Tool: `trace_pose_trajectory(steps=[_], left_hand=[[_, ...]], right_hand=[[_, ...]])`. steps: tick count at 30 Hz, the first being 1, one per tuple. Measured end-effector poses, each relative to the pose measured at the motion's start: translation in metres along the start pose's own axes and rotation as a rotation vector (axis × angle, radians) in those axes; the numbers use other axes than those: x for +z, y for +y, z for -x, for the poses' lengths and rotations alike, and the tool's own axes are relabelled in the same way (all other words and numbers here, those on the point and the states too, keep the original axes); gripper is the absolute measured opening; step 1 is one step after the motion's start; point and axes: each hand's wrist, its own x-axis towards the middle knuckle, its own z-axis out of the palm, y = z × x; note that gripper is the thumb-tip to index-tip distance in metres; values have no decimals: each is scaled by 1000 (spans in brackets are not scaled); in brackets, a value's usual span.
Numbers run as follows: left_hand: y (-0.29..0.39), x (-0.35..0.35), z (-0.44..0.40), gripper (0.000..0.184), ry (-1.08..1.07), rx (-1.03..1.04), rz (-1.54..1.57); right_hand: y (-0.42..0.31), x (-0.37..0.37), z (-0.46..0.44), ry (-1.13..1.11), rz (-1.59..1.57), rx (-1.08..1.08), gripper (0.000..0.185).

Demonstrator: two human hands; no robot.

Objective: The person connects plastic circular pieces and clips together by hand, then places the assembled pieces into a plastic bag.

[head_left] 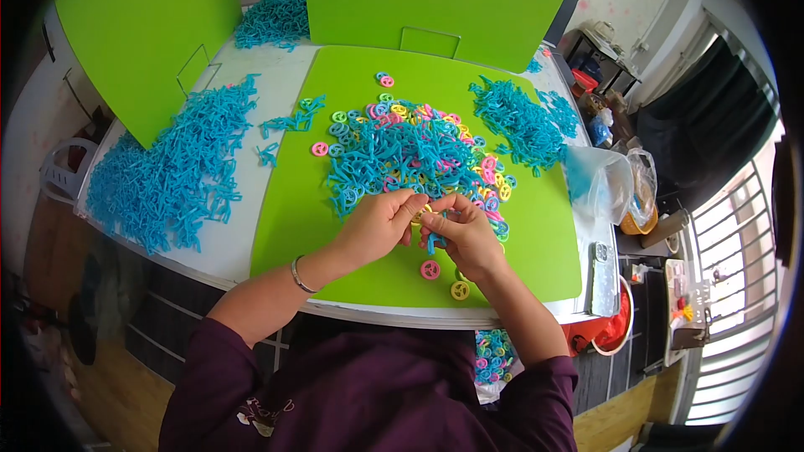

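Note:
My left hand (378, 223) pinches a small yellow plastic wheel (422, 213) at the front of the central pile. Close against it, my right hand (466, 238) is closed on a small blue plastic piece (433, 242), whose end sticks out below the fingers. The two hands meet at the wheel, and the fingertips partly hide where the parts touch. Just behind them lies a heap of blue plastic pieces (402, 151) mixed with pink, yellow, green and blue wheels. Nearer to me, a pink wheel (430, 269) and a yellow wheel (460, 290) lie loose on the green mat (352, 272).
Blue pieces form a large pile (172, 172) at left and a smaller pile (521, 124) at right. Upright green boards (444, 0) stand behind. A phone (600, 278) and a clear plastic bag (598, 180) are along the right edge.

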Motion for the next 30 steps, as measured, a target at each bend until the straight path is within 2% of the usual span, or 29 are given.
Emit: trace_pose_trajectory(steps=[7, 10, 13, 14, 17, 18, 21, 24, 26, 27, 29, 30], left_hand=[[2, -2, 2, 33, 70, 111, -109], [3, -10, -2, 34, 164, 142, -207], [-1, -14, -9, 36, 94, -66, 366], [-2, -16, -10, 39, 87, -87, 424], [1, -20, -8, 39, 19, -127, 294], [0, -19, -8, 40, -14, -125, 299], [-4, -17, -7, 42, -84, -145, 317], [-4, -24, -10, 45, -116, -217, 307], [-5, -30, -11, 47, -187, -271, 271], [-2, -33, -11, 45, -231, -318, 232], [7, -42, -10, 42, -316, -408, 151], [4, -46, -7, 35, -250, -238, -149]], right_hand=[[-1, -1, 0, -23, 19, -8, 28], [-24, 4, 8, -126, -128, 138, 38], [-35, 3, 23, -222, 242, -44, 50], [-21, -2, 20, -213, 388, -229, 49], [-21, -3, 15, -93, 1320, -952, 45], [-18, 0, 16, -51, 1381, -1046, 47], [-20, -5, 14, -212, 1488, -1043, 53], [-20, 3, 19, -209, 1423, -918, 57], [-20, 0, 16, -219, 1554, -1016, 54], [-19, -2, 16, -220, 1619, -1062, 53], [-18, -10, 18, -126, 1475, -960, 49], [-17, -13, 17, -82, 1401, -912, 48]])
